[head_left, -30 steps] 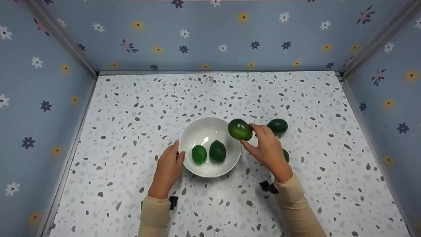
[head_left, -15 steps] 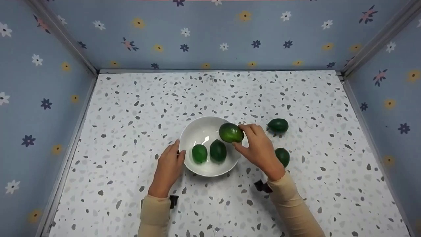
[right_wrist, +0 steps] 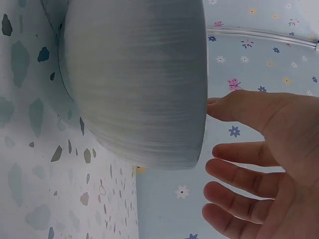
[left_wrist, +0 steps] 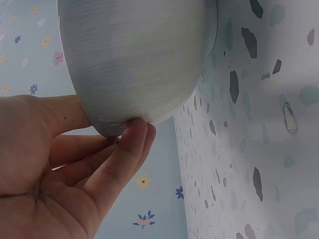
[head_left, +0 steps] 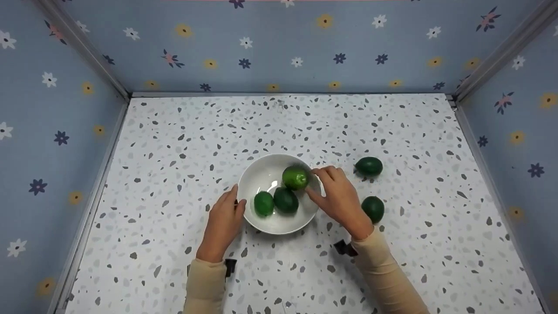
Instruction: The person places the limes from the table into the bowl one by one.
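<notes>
Bright green fruit (head_left: 295, 177): and it's out of the fingers, now inside the bowl (head_left: 279, 226) at its far right, nudging the dark fruit (head_left: 286, 200) slightly left!
Right hand (head_left: 340, 200): released, fingers extended at the bowl's right rim.
Left hand (head_left: 223, 220): pinching the bowl's left rim.
Tally: three inside, counting the small fruit (head_left: 264, 203); farther fruit (head_left: 369, 166) and nearer fruit (head_left: 373, 209) sit right of the bowl.

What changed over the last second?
The right hand moved left and let go of the glossy fruit, which now sits in the bowl. The dark fruit beside it shifted slightly left. Unchanged: left hand gripping the bowl, leftmost fruit, far fruit and near fruit on the table.
</notes>
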`<state>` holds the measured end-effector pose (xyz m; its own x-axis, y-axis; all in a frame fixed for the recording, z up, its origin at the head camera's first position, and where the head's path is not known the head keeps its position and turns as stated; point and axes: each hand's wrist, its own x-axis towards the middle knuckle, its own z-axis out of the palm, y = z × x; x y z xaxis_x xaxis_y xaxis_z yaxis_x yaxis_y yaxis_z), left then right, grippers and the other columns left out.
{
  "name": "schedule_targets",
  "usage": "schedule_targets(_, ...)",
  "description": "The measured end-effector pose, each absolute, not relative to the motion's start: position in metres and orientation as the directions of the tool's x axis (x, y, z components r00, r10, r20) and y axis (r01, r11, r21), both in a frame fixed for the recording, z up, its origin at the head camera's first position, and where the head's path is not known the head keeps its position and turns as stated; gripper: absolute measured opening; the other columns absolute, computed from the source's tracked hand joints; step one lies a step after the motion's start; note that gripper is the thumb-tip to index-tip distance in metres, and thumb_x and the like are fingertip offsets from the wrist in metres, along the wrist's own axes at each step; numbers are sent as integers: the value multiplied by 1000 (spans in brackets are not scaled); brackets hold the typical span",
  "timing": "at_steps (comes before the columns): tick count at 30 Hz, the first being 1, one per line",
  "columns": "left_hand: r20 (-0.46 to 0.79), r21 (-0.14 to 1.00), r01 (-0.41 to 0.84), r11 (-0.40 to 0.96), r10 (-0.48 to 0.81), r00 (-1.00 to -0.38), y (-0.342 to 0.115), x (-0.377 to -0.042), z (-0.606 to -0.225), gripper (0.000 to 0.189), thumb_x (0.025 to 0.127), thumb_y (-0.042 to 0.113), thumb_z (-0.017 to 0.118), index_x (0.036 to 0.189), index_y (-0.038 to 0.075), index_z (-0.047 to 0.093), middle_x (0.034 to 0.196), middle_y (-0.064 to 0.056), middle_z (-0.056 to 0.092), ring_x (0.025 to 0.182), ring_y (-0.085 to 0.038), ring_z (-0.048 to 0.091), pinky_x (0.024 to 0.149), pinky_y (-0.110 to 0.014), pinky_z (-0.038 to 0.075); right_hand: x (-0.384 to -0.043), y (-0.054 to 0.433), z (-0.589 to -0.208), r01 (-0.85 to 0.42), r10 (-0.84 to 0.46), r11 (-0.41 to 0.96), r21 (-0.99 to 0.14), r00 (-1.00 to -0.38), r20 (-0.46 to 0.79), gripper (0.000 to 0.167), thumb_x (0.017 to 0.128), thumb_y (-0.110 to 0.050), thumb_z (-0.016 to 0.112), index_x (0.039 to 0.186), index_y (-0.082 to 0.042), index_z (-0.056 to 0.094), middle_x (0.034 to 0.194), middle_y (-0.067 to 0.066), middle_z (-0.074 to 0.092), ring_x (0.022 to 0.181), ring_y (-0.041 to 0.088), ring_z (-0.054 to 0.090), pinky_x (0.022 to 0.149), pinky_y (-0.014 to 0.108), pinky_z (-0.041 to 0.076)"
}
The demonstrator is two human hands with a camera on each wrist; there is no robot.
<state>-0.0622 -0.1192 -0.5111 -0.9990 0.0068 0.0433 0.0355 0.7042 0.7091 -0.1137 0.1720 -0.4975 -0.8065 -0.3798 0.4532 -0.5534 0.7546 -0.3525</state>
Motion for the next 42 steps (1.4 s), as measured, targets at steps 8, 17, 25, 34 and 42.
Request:
schedule_targets(8,26,713,20,701,3,-1000,-119,-63,-510,51,102,14,60,145,-9,45,130,-25,58,112,-36,61,96,-48,50,-112,174,-500,-557,-376,755,-347,-800,467,42,85,-22,82,118,-2,66,106,12,63,91,30,58,73,40,52)
schedule_targets(17,52,722,44,690,9,-999,-120,-62,-513,51,101,13,61,144,-11,45,128,-26,58,111,-36,62,94,-47,52,-111,177,-502,-580,-386,745,-331,-778,496,41,82,-17,83,116,-2,67,105,12,65,89,32,60,74,43,52)
schedule_targets(25,66,715,55,697,11,-998,-120,-62,-513,51,101,13,60,144,-11,45,124,-25,60,108,-35,63,93,-46,53,-111,180,-500,-570,-383,755,-322,-784,489,40,84,-21,82,116,-2,67,103,12,65,90,32,61,76,44,53)
schedule_targets(34,50,709,43,704,10,-999,-120,-62,-513,51,101,13,60,144,-10,45,126,-26,59,112,-37,61,96,-49,50,-110,190,-498,-548,-367,770,-326,-799,477,41,84,-20,83,116,-1,67,103,14,65,90,33,62,76,46,52)
schedule_targets(42,62,712,48,700,5,-998,-119,-62,-512,50,101,13,61,143,-11,46,127,-26,59,114,-38,60,97,-49,50,-111,201,-498,-551,-358,770,-323,-791,496,40,84,-18,83,117,-1,67,104,14,66,90,34,62,75,48,52)
